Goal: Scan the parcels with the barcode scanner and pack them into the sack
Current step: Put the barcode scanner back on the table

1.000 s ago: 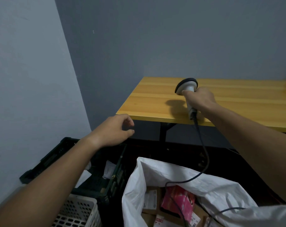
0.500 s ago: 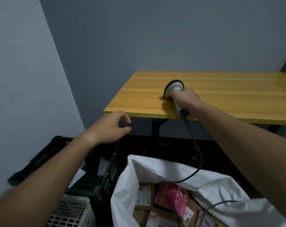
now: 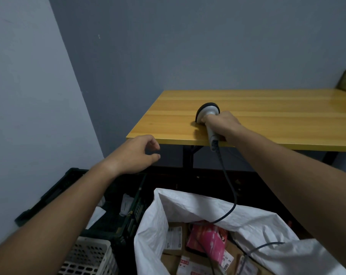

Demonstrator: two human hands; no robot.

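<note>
While our right hand point(image 3: 220, 124) grasps the barcode scanner point(image 3: 207, 116) with its head on the near edge of the wooden table point(image 3: 267, 116), our left hand point(image 3: 137, 153) hovers loosely curled, holding nothing, and the parcels point(image 3: 205, 241) fill the sack point(image 3: 188, 209) below, right of the black crate point(image 3: 55, 195).
</note>
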